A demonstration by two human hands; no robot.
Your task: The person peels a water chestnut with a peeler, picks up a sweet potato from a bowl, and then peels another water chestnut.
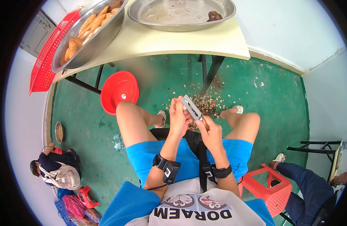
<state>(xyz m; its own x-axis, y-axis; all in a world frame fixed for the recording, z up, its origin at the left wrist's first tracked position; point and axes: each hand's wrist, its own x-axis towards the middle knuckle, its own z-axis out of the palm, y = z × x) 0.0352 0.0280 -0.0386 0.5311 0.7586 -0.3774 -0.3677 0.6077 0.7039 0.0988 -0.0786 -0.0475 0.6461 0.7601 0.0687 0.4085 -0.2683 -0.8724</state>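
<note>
Steel glints between the two hands in the head view: a flat metal peeler (191, 106) angles up and to the left from the right hand (210, 132), which is closed round its lower end with the knuckles turned upward. The left hand (179, 115) sits just beside it, raised a little higher, its fingers curled tight over a small pale piece (185, 108) of food that the blade touches (too little of it shows to say what it is). Both forearms rise from the lap and meet over the gap between the bare knees, each wrist wearing a black band.

Below the hands, on the green floor (279, 101), lies a scatter of brownish peelings (205, 102) between the person's sandalled feet. A red stool (119, 91) lies tipped near the left knee. Farther up, a pale surface (181, 39) carries a steel basin (181, 15) with one dark lump in it, and a second steel bowl (94, 37) heaped with orange-brown roots, next to a red basket (45, 56). At the right edge another person's leg (305, 184) in dark trousers rests beside a red plastic stool (269, 184); at the left, someone crouches (56, 169) on the floor.
</note>
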